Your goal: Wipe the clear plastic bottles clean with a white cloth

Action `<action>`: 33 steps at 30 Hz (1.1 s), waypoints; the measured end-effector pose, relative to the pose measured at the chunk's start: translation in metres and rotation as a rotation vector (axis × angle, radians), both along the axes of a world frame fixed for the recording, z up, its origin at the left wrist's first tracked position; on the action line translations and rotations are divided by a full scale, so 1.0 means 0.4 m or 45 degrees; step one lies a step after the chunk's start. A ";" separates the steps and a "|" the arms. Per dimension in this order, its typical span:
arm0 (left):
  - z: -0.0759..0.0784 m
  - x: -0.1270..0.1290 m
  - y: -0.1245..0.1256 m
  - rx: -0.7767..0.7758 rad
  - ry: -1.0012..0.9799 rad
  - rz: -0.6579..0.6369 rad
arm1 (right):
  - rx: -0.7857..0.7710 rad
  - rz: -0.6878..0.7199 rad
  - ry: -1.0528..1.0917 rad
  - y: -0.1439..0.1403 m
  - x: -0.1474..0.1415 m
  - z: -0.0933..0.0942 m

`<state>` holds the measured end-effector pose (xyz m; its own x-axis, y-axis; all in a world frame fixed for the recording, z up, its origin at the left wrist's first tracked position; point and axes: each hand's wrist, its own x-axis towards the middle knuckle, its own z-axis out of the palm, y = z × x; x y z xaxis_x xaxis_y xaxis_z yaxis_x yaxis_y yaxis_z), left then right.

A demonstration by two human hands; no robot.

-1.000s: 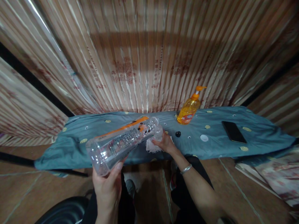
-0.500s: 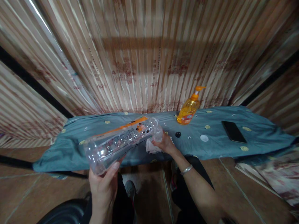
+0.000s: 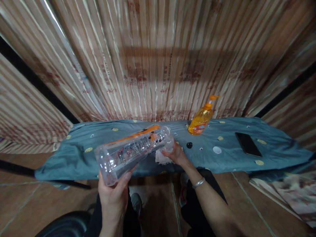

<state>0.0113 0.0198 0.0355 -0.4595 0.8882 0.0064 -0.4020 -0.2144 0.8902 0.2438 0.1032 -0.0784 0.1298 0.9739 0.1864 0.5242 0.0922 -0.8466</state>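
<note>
My left hand [image 3: 114, 192] grips the base of a large clear plastic bottle [image 3: 130, 153], which lies tilted with its neck pointing away to the right. An orange stripe runs along its label. At the neck end, my right hand [image 3: 175, 154] holds a crumpled white cloth [image 3: 161, 158] against the bottle's mouth, just above the front edge of the blue-covered bench [image 3: 81, 154]. A silver bangle sits on my right wrist.
On the bench stand an orange pump bottle [image 3: 201, 118], a small black cap [image 3: 189, 144], a white round lid [image 3: 217, 150] and a black phone [image 3: 248, 144]. A striped curtain hangs behind. A dark stool edge shows at the bottom left; patterned fabric lies at the right.
The view shifted slightly; the bottle and both hands keep nearly the same pose, with the bottle's base rising a little toward me.
</note>
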 end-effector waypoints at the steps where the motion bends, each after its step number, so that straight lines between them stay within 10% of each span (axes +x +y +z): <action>1: -0.002 -0.001 -0.002 0.002 0.015 0.003 | -0.001 -0.001 0.004 0.000 0.000 0.000; 33: -0.083 -0.049 -0.017 0.037 0.235 -0.016 | 0.036 0.020 0.010 0.007 0.001 -0.012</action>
<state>-0.0083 0.0131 0.0021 -0.4367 0.8922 0.1151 -0.2353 -0.2368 0.9426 0.2443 0.1062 -0.0832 0.1159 0.9702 0.2127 0.5161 0.1241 -0.8475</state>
